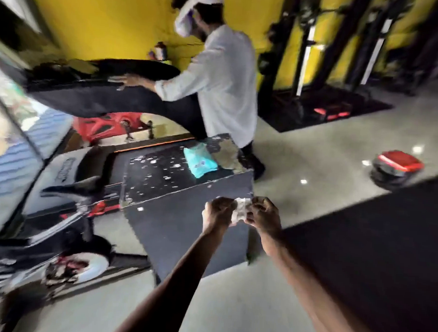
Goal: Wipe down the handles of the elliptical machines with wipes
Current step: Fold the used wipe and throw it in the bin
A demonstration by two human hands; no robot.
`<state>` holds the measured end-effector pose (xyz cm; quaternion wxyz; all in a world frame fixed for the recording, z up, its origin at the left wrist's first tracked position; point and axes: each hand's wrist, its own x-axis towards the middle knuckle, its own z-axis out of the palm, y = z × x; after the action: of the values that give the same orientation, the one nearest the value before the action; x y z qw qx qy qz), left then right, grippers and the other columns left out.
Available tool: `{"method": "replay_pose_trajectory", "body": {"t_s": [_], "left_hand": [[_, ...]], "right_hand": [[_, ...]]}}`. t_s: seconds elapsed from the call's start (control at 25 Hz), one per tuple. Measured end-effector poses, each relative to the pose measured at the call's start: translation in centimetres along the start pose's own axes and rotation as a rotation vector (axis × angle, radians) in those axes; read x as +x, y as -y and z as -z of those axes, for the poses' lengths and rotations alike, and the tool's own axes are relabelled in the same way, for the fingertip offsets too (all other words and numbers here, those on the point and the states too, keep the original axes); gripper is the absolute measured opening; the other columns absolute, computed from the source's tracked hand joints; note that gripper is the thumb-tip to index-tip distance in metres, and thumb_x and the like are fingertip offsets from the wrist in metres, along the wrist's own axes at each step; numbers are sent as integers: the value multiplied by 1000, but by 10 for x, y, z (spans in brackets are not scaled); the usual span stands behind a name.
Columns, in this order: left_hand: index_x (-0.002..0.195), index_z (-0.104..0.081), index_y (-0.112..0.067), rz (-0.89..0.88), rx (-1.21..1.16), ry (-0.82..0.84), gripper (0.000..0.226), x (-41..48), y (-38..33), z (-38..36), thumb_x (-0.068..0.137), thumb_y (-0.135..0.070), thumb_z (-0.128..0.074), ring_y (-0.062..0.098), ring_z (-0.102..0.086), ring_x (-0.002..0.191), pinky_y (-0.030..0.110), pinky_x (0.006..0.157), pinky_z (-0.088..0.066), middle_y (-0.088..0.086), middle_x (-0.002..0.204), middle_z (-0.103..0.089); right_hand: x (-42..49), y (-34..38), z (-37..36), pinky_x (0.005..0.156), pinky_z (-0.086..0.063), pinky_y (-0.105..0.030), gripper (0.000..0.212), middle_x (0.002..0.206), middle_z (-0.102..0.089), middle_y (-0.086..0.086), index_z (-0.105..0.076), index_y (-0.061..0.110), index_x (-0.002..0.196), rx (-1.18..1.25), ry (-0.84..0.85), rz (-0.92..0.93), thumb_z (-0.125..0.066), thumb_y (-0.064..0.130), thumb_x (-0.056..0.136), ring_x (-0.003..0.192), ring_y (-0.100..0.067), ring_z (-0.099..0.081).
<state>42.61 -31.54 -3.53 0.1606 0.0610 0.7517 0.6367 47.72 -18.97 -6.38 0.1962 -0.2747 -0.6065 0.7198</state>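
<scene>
1. One yellow wall (106, 23) ran across the back, above a pale grey floor (301, 164).
2. A dark mat (373, 235) covered the floor at the right.
3. A white and black exercise machine (62, 169) filled the left side, too blurred to make out its handles.
4. A black box (185, 227) stood in the middle, its top surface scuffed with pale chips.
5. Another person in a white shirt (226, 78) stood behind the box, bent toward the left with one arm stretched out.
6. A low red-topped object (398, 163) sat on the floor at the right, well apart from the box.
7. A teal pack of wipes (200, 160) lay on the box's top surface, near its far edge.
8. The left hand (218, 211) and the right hand (263, 213) were held out together before the box's near corner, fingers curled, each pinching one end of the same cloth.
9. That cloth, a crumpled white wipe (241, 209), sat between the two hands, touching both and clear of the machine.
</scene>
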Motion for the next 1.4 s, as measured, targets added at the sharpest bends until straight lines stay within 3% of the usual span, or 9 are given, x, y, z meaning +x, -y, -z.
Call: {"method": "replay_pose_trajectory", "body": {"t_s": [0.16,0.24,0.36,0.56,0.72,0.84,1.04,1.2,1.4], "left_hand": [[73,-79,-31,-6,85,257,18,10,-2,-133,59,-43,-77,23,-75,71,43,69,-65,2,66,-73],[71,-78,-20,12,66,377,5,9,-8,-205,73,-26,-78,26,-76,74,39,66,-65,6,71,-74],[69,-72,-24,47,107,474,21,21,-16,-311,84,-9,-72,23,-76,71,33,60,-64,6,75,-75],[78,-74,-11,71,150,587,10,55,-46,-450,84,-5,-69,26,-77,75,35,61,-65,11,79,-75],[85,-74,1,42,170,664,6,102,-63,-536,79,-2,-75,31,-78,81,39,62,-65,18,83,-76],[81,-76,-5,51,164,667,4,156,-66,-599,76,-5,-75,32,-77,83,46,66,-66,20,88,-76],[85,-76,-6,99,100,696,5,285,-84,-716,80,-4,-75,32,-77,86,32,60,-62,20,92,-76],[90,-77,-7,135,88,758,16,390,-119,-809,74,-8,-75,32,-77,87,33,64,-61,18,93,-77],[99,-77,-3,165,96,794,19,498,-156,-924,80,-1,-74,35,-77,87,34,65,-62,22,97,-77]], "right_hand": [[14,2,124,63,-58,-33,8,87,-75,-11,-71,15,96,24,-272,9,-74,10,91,77,-24,-71],[25,5,189,71,-59,-39,17,92,-77,-13,-73,12,100,38,-381,17,-79,23,88,80,-24,-72],[59,7,283,80,-61,-46,37,93,-78,-5,-75,20,97,-35,-547,37,-83,48,74,89,-27,-75],[131,20,406,90,-61,-53,15,94,-79,-2,-76,19,97,-43,-653,9,-82,21,84,89,-21,-75],[196,47,460,89,-62,-49,11,88,-80,3,-78,28,93,-52,-693,-38,-81,24,83,90,-19,-77],[263,55,495,85,-63,-47,11,83,-79,5,-77,31,86,-76,-709,-42,-80,28,76,87,-19,-77],[419,72,557,81,-65,-45,10,81,-78,1,-75,25,84,-79,-773,-25,-83,20,81,82,-21,-77],[547,95,610,84,-64,-50,11,82,-79,-4,-78,21,86,-44,-791,-96,-85,19,78,83,-25,-78],[687,132,676,86,-64,-49,11,80,-79,0,-78,30,78,-39,-840,-124,-81,20,77,85,-24,-77]]}}
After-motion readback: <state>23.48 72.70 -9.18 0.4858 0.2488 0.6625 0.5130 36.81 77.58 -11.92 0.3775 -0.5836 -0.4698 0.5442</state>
